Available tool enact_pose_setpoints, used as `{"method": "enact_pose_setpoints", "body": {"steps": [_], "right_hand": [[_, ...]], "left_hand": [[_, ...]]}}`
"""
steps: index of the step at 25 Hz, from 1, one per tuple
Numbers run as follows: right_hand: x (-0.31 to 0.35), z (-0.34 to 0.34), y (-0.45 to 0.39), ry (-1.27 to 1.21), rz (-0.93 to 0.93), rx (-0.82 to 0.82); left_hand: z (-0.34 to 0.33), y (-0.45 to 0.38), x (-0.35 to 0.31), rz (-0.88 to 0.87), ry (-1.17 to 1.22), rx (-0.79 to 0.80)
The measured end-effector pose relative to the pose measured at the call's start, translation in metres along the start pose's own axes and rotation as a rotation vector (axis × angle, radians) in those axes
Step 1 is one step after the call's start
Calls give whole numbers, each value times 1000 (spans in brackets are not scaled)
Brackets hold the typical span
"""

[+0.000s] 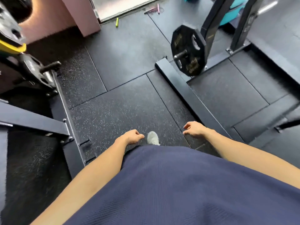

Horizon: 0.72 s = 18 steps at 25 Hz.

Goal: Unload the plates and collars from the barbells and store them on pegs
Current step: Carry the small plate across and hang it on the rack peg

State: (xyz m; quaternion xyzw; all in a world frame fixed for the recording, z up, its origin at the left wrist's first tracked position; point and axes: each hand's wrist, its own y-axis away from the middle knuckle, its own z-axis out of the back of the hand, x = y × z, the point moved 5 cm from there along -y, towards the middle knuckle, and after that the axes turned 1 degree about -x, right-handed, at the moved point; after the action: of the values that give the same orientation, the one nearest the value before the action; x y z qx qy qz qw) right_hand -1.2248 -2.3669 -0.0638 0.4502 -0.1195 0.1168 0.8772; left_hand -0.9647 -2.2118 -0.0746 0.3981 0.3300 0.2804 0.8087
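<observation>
Our left hand [132, 136] and right hand [194, 129] hang loose, empty; the plate [188, 51] at one o'clock looks heavy, rigid — we'd grip its rim cutouts.

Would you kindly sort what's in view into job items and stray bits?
Job: black plate on its peg; left rack's plates, peg; empty left hand, right hand.
Stray: green marker, pink items.

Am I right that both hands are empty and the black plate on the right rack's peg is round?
Not quite. In the head view the left hand and right hand are indeed empty, but the black plate on the right rack's peg is many-sided, not round.
</observation>
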Motion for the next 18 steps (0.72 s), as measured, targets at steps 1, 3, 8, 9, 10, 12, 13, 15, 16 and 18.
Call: {"method": "enact_pose_setpoints", "body": {"steps": [1, 3, 8, 9, 10, 12, 13, 15, 16, 18], "right_hand": [[15, 20, -16, 17, 12, -1], [49, 62, -48, 20, 43, -29], [129, 148, -134, 19, 98, -17], [141, 160, -149, 25, 110, -4], [152, 171, -167, 29, 119, 10], [178, 201, -211, 33, 132, 28], [192, 217, -232, 37, 140, 29], [225, 261, -281, 74, 153, 41], [242, 283, -300, 89, 158, 45], [273, 319, -337, 134, 178, 60]], "left_hand": [[23, -10, -6, -4, 3, 1], [70, -32, -16, 3, 19, -10], [178, -93, -40, 47, 124, -74], [193, -104, -44, 51, 134, -75], [208, -117, -49, 56, 137, -74], [251, -147, -59, 68, 163, -96], [273, -162, -65, 70, 174, -108], [328, -196, -79, 94, 209, -127], [354, -207, -85, 105, 224, -139], [400, -225, -98, 113, 234, -154]]}}
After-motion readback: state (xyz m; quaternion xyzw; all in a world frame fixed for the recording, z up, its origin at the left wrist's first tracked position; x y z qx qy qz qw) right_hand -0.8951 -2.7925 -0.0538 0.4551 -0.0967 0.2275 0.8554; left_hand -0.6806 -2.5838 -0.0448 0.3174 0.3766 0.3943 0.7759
